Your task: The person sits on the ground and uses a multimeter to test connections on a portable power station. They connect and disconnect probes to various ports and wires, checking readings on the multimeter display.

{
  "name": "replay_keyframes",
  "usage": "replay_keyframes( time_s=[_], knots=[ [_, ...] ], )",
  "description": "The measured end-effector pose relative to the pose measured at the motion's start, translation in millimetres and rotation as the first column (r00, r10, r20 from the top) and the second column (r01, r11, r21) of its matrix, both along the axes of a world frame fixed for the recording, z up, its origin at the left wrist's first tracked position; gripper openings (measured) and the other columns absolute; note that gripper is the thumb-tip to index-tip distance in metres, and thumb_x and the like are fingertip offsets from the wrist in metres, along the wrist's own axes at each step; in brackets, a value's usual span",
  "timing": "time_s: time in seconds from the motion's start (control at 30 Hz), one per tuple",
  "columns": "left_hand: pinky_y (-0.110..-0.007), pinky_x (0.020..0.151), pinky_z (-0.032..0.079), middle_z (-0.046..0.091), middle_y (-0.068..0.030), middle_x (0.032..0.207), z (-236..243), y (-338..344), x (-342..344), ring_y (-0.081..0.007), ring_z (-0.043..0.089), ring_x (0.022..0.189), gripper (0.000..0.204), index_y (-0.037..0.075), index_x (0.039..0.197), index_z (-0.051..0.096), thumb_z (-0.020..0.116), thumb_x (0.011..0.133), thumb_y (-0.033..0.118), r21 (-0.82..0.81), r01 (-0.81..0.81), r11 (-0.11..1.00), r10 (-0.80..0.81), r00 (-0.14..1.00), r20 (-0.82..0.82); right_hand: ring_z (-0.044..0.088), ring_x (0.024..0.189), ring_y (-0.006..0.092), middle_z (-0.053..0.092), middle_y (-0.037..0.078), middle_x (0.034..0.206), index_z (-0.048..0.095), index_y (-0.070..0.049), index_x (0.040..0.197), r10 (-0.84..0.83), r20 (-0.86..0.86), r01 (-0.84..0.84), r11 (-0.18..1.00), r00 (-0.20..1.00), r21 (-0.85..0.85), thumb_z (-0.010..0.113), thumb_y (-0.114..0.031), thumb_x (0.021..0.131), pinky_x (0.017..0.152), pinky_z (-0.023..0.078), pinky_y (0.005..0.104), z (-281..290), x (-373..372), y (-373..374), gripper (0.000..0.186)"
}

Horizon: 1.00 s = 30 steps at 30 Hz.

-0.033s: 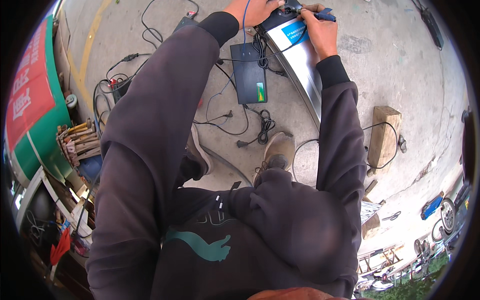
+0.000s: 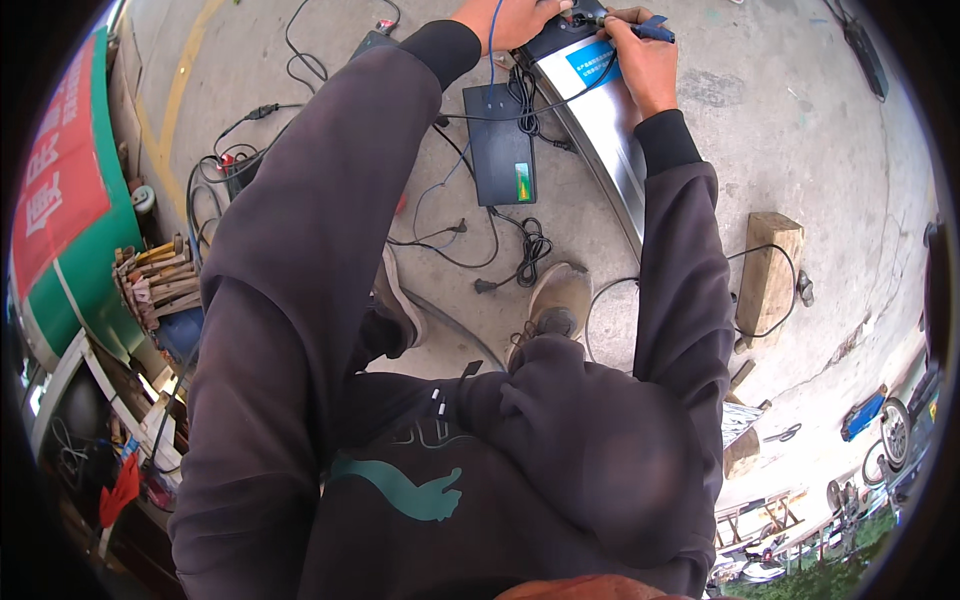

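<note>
A long silver battery case (image 2: 592, 105) with a black end cap (image 2: 560, 38) and a blue label lies slanted on the ground at the top. My left hand (image 2: 512, 22) is at the cap's left side, its fingertips pinched together near a socket; what they hold is too small to tell. Between the fingers of my right hand (image 2: 642, 68) is a slim blue pen-like tool (image 2: 655, 33), its dark tip end pointing into the cap. A thin blue wire (image 2: 490, 60) hangs by my left hand. Left of the case lies a flat black charger (image 2: 497, 165), beside a coiled cord (image 2: 522, 98).
Black cables and a plug (image 2: 484, 286) lie around my shoes (image 2: 560, 295). A wooden block (image 2: 772, 275) stands at the right with a cable looped over it. Bundled wooden sticks (image 2: 165, 285) and a green-red banner (image 2: 75, 190) are at the left.
</note>
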State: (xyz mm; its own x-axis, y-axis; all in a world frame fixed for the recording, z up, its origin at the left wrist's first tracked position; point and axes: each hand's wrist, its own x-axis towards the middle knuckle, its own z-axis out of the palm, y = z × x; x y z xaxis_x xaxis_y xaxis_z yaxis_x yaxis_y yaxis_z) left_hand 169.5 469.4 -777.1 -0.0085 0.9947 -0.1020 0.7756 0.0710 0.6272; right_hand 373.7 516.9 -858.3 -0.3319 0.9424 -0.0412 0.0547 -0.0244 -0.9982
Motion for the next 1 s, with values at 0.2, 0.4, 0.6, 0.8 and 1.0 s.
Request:
replay_keyframes(
  time_s=[0.2, 0.4, 0.6, 0.8, 1.0],
  knots=[
    [-0.049, 0.081, 0.051, 0.067, -0.0288, 0.097, -13.7, -0.6, -14.8, -0.0455, 0.065, 0.095, 0.034, -0.002, 0.101, 0.067, 0.061, 0.095, 0.031, 0.041, 0.024, 0.999, -0.022, 0.998, -0.057, 0.059, 0.067, 0.0123, 0.066, 0.006, 0.071, 0.069, 0.001, 0.081, -0.048, 0.095, 0.045, 0.998, 0.994, 0.037, 0.064, -0.013, 0.083, 0.060, 0.045, 0.0288, 20.5, -16.3, -7.2, 0.015],
    [-0.048, 0.078, 0.052, 0.069, -0.0273, 0.092, -14.8, 8.6, -15.2, -0.0436, 0.067, 0.091, 0.033, -0.002, 0.095, 0.068, 0.062, 0.093, 0.030, 0.109, 0.108, 0.988, -0.105, 0.994, -0.036, 0.057, 0.061, 0.0112, 0.065, 0.004, 0.068, 0.069, 0.000, 0.080, -0.049, 0.088, 0.048, 0.999, 0.995, 0.016, 0.064, -0.015, 0.086, 0.056, 0.044, 0.0278, 11.9, -12.7, -0.5, 0.017],
    [-0.049, 0.077, 0.052, 0.068, -0.0278, 0.091, -11.3, 15.0, -18.6, -0.0436, 0.067, 0.089, 0.034, -0.002, 0.094, 0.068, 0.063, 0.093, 0.031, 0.088, 0.133, 0.987, -0.133, 0.991, 0.002, 0.056, 0.060, 0.0109, 0.065, 0.004, 0.068, 0.069, 0.000, 0.079, -0.044, 0.058, 0.043, 0.999, 0.997, 0.024, 0.063, -0.015, 0.086, 0.055, 0.043, 0.0276, 16.0, -13.3, 1.4, 0.018],
    [-0.048, 0.076, 0.052, 0.068, -0.0270, 0.088, -16.9, 12.6, -18.4, -0.0427, 0.067, 0.088, 0.033, -0.003, 0.092, 0.068, 0.063, 0.093, 0.030, 0.148, 0.107, 0.983, -0.097, 0.992, -0.075, 0.056, 0.060, 0.0101, 0.065, 0.003, 0.067, 0.070, 0.000, 0.079, -0.043, 0.058, 0.042, 0.999, 0.997, 0.015, 0.062, -0.015, 0.086, 0.055, 0.042, 0.0276, 14.6, -11.8, 1.4, 0.018],
    [-0.047, 0.075, 0.051, 0.068, -0.0270, 0.088, -13.4, 14.8, -18.5, -0.0418, 0.067, 0.087, 0.031, -0.003, 0.092, 0.067, 0.063, 0.093, 0.028, 0.118, 0.150, 0.982, -0.152, 0.988, 0.008, 0.055, 0.061, 0.0098, 0.063, 0.002, 0.067, 0.070, -0.001, 0.079, -0.042, 0.083, 0.040, 0.999, 0.996, 0.032, 0.063, -0.016, 0.086, 0.055, 0.042, 0.0282, 14.0, -10.4, 2.3, 0.018]
  ],
)
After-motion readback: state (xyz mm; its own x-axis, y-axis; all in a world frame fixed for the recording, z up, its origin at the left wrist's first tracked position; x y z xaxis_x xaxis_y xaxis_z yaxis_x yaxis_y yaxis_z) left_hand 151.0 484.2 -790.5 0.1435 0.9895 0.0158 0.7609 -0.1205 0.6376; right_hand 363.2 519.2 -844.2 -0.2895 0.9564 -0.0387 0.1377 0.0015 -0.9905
